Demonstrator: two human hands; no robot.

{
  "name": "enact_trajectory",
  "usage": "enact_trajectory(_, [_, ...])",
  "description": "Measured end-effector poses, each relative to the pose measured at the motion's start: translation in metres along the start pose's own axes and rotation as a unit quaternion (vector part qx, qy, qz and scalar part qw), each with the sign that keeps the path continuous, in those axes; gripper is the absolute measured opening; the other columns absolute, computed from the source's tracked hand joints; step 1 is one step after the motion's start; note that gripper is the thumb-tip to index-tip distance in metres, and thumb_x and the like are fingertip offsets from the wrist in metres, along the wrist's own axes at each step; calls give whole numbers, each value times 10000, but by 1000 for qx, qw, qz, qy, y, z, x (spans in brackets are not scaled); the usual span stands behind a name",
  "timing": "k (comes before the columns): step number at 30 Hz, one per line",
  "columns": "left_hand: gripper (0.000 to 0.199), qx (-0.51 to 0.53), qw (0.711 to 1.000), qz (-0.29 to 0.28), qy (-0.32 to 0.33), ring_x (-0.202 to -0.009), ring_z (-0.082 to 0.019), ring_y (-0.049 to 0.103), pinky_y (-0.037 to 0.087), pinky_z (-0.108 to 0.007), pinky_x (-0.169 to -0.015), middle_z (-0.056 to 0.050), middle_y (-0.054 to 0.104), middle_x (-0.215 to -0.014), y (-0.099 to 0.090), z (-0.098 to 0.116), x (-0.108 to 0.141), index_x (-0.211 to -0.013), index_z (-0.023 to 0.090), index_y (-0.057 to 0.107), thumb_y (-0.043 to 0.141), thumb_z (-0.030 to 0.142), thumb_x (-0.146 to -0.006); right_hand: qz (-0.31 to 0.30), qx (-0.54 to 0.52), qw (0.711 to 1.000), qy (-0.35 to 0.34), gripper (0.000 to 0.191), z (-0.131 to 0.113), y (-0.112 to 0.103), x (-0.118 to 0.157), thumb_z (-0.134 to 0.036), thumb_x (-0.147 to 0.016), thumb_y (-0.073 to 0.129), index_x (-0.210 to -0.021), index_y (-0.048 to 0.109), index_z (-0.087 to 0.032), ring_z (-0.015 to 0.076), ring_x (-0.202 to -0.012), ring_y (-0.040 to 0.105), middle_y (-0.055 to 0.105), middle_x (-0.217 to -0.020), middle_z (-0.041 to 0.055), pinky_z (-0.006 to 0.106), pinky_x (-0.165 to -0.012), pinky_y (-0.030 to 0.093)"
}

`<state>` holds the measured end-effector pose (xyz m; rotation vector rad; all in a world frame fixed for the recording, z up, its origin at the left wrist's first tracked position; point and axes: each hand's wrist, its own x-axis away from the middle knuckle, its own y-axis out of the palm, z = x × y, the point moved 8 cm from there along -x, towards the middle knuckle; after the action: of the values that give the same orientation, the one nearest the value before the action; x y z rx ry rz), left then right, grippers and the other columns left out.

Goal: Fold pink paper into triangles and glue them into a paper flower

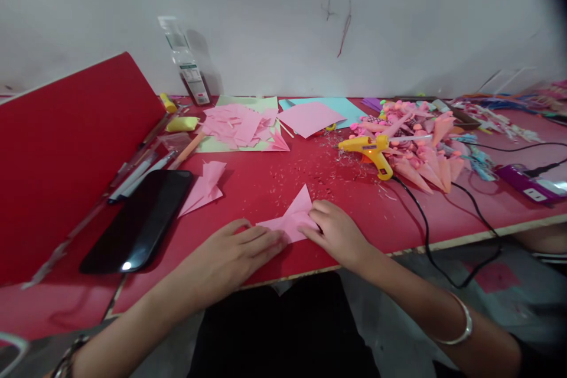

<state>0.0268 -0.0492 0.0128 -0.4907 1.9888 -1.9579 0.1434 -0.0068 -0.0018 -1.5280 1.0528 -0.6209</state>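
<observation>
A folded piece of pink paper [294, 220] lies on the red table near its front edge, one pointed corner standing out toward the wall. My left hand [248, 248] rests on the paper's left side, palm down with fingers stretched out. On the other side, my right hand [339, 230] pinches the right end between its thumb and curled fingers. Part of that end is hidden under the fingers. Left of the hands is another folded pink paper [206, 186], beside a black phone [139, 218].
A yellow glue gun [370, 150] with a trailing black cord sits by a heap of pink paper cones [425, 159]. Behind are pink paper pieces [239, 124], a pink sheet [312, 118] and a bottle [190, 71]. A purple power strip [529, 184] is at right. Paper scraps dot the table.
</observation>
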Motion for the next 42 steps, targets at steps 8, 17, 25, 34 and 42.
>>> enact_trajectory(8, [551, 61, 997, -16, -51, -1148, -141, 424, 253, -289, -972, 20, 435, -1293, 8, -14, 27, -1307, 320, 255, 357, 92, -816, 16, 35, 999, 14, 268, 2, -3, 2, -371, -821, 433, -864, 560, -138, 212, -804, 503, 554, -812, 88, 318, -688, 391])
enact_trajectory(17, [492, 46, 998, -18, -42, -1127, -169, 442, 317, -322, -927, 1, 459, -1274, 12, -11, 24, -1274, 278, 339, 391, 122, -810, -5, 58, 983, -173, 376, -45, -5, 22, -406, -851, 370, -1225, 380, -373, 265, -1238, 223, 291, -1370, 30, 588, -953, 17])
enact_trajectory(25, [481, 74, 995, -16, -58, -1103, -163, 465, 328, -309, -933, -7, 485, -1252, 8, -12, 23, -1253, 286, 380, 408, 131, -799, -39, 34, 985, -166, 412, -41, -6, 29, -488, -843, 318, -1217, 409, -343, 265, -1250, 219, 271, -1382, 46, 602, -943, 11])
enact_trajectory(34, [518, 119, 992, 9, -44, -1108, -156, 472, 329, -304, -967, 6, 504, -1232, 6, -17, 29, -1232, 280, 420, 392, 85, -753, -19, 38, 994, -102, 374, -5, -18, 50, -441, -814, 430, -1178, 460, -361, 264, -1217, 297, 343, -1348, 14, 579, -969, 102])
enact_trajectory(42, [597, 125, 990, -10, -61, -1120, -174, 457, 342, -347, -966, 6, 467, -1266, 8, -18, 33, -1263, 269, 378, 399, 78, -698, -20, 28, 996, -80, 366, 11, -25, 60, -417, -797, 464, -1150, 504, -331, 236, -1224, 292, 371, -1328, 19, 488, -978, 244])
